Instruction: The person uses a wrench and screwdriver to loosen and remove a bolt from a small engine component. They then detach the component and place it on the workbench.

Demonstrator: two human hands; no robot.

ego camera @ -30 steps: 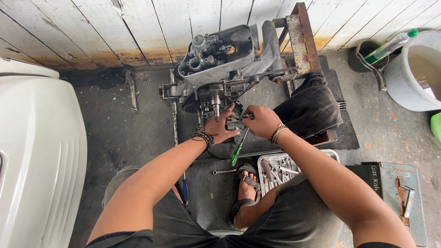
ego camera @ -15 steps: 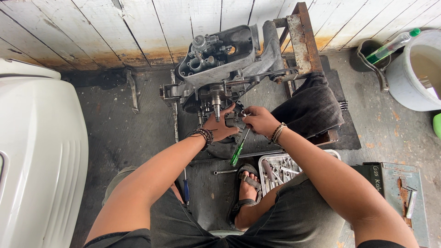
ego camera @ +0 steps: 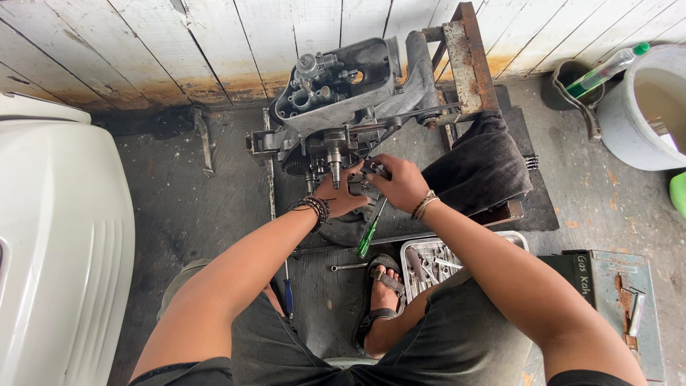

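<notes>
Your left hand (ego camera: 341, 194) and right hand (ego camera: 400, 182) both clamp small engine part (ego camera: 361, 184) at engine case (ego camera: 343, 107) front. Grip slips: part drops onto green-handled screwdriver (ego camera: 369, 232) or sandalled foot (ego camera: 384, 293).

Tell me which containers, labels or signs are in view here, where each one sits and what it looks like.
Metal box: floor at lower right, flat rectangular, grey-green and rusty, with a dark panel bearing pale lettering.
Plastic bottle: upper right, lying tilted beside the bucket, clear with a green cap.
Bucket: far right, round, grey-white.
Metal tray: by the sandalled foot, rectangular, silver, holding tools.
No signs or screens show.
</notes>
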